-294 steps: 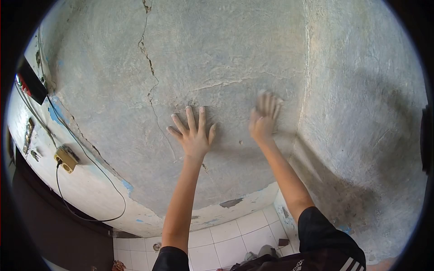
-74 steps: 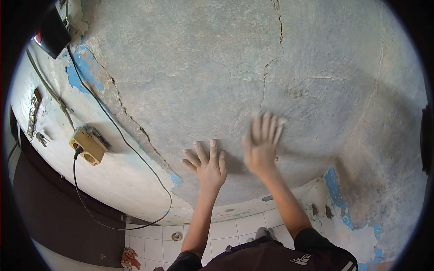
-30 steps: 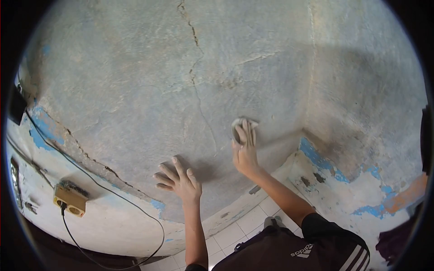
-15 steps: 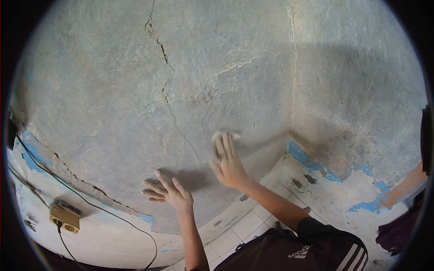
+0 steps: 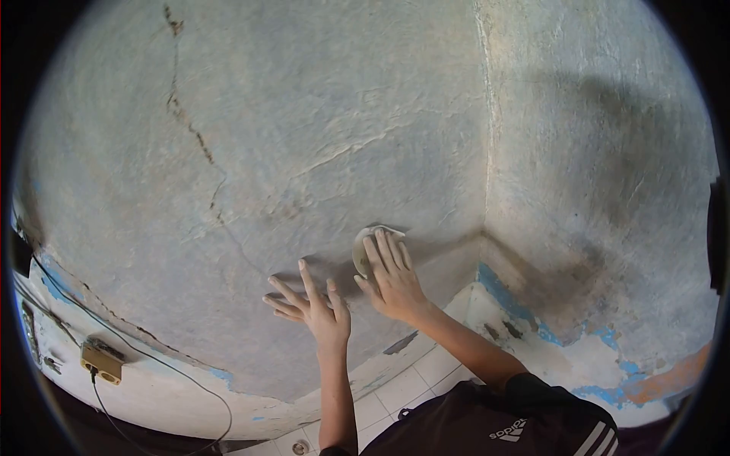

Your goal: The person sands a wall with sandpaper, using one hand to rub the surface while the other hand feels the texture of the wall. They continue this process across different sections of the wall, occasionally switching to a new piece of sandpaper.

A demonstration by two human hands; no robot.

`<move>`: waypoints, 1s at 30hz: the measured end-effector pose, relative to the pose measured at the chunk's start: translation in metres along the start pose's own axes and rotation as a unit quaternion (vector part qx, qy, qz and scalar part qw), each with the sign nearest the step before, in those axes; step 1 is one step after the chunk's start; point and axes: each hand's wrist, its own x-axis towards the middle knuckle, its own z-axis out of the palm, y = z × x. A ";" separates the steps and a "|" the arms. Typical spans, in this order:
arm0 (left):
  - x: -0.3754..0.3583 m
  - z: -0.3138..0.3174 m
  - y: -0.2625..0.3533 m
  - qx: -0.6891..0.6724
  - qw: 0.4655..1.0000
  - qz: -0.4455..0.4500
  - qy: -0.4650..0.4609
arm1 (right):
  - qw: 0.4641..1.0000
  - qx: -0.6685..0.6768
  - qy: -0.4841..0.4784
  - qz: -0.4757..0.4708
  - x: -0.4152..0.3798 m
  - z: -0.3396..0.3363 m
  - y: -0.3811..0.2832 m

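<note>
Sanding pad (image 5: 368,242) flat under right hand (image 5: 391,277)

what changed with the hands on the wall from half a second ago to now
The right hand still presses the pale sanding pad to the grey wall, and has slid it slightly down toward the left hand. The left hand stays flat on the wall, fingers spread, now closer to the right. Nothing was let go.
</note>
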 end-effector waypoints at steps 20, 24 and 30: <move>-0.023 0.067 0.129 0.004 0.997 -0.052 -0.062 | 0.997 0.068 0.019 -0.010 0.047 -0.062 0.152; -0.007 0.072 0.150 -0.018 1.000 -0.013 -0.002 | 0.993 0.089 0.032 -0.068 0.082 -0.080 0.163; 0.025 0.071 0.186 -0.097 0.982 0.157 0.047 | 0.972 0.160 -0.016 -0.171 0.090 -0.085 0.156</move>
